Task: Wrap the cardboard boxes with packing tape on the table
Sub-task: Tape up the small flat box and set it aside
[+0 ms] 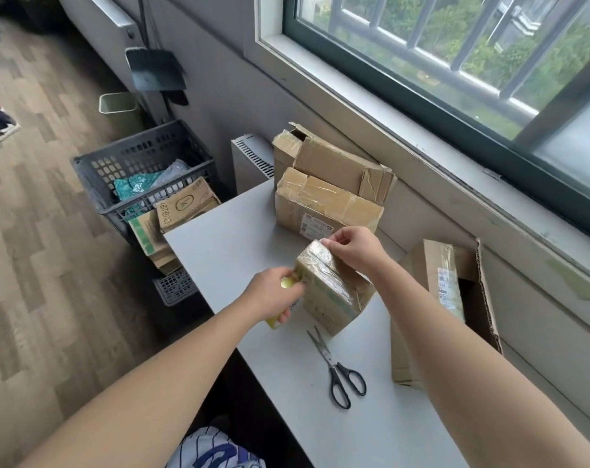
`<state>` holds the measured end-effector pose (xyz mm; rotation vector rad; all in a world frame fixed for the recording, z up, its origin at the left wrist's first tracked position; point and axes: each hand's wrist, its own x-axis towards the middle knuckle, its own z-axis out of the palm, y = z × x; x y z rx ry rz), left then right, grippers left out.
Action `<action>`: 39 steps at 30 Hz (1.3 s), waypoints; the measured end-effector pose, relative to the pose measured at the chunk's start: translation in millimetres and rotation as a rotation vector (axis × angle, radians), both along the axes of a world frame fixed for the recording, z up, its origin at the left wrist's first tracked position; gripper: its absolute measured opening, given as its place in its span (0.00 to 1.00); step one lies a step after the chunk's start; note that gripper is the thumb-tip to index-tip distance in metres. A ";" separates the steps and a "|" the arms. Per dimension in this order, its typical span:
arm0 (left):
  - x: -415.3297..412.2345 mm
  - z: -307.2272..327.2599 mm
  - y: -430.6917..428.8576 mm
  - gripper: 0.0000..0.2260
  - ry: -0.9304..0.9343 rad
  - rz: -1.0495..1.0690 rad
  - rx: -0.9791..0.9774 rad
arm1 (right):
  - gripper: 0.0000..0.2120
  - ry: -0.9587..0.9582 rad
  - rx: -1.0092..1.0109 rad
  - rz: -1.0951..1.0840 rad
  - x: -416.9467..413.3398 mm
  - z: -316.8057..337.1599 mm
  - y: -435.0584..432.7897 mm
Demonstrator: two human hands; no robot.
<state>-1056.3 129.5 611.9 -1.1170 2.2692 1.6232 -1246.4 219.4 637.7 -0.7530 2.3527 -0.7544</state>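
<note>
Pinching the upper far corner of the small cardboard box with the right hand, thumb against fingertips on the tape there. Curling the left hand around a yellow-rimmed tape roll, held at the box's left edge. Standing near the middle of the white table: brown, blocky, wrapped in wrinkled glossy film. Lying flat just in front: black-handled scissors, metal blades together. Stacked behind, against the wall: larger taped boxes, creased and dented. Resting to the right, partly hidden by the right forearm: an open corrugated carton. Sitting left on the wood-pattern floor: a grey slotted plastic basket holding more boxes.
</note>
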 end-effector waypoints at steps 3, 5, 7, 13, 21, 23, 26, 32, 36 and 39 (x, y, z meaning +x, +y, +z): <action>-3.3 -0.8 -1.9 0.09 -0.016 -0.007 -0.030 | 0.25 0.127 0.109 -0.059 0.2 -1.0 3.4; -4.1 -1.9 -3.2 0.07 -0.024 -0.015 -0.034 | 0.26 0.220 0.157 -0.084 1.1 -0.4 9.4; -6.4 -1.8 -4.1 0.05 -0.035 -0.017 -0.034 | 0.15 0.331 0.037 -0.126 5.2 10.5 16.8; -11.0 3.9 -2.9 0.07 -0.082 -0.067 -0.134 | 0.32 0.631 -0.090 0.376 69.0 14.8 17.9; -5.3 -5.1 -2.2 0.07 0.006 -0.023 -0.125 | 0.42 0.619 0.247 0.350 81.2 -19.0 14.6; -3.7 -4.1 -1.4 0.08 0.032 -0.015 -0.085 | 0.39 0.619 0.273 0.254 78.3 -19.9 8.1; 0.9 -3.3 -7.1 0.09 0.099 0.015 0.013 | 0.34 0.615 0.279 0.231 70.1 -17.3 3.1; 8.3 14.1 -32.4 0.17 0.223 -0.011 -0.134 | 0.32 0.362 0.147 0.090 52.1 12.1 6.3; 18.7 19.9 -63.7 0.25 0.169 -0.080 -0.327 | 0.29 0.308 -0.004 -0.003 27.3 39.5 18.6; 44.0 4.6 -86.9 0.27 0.091 -0.129 -0.461 | 0.20 0.199 -0.127 -0.089 3.0 59.6 40.8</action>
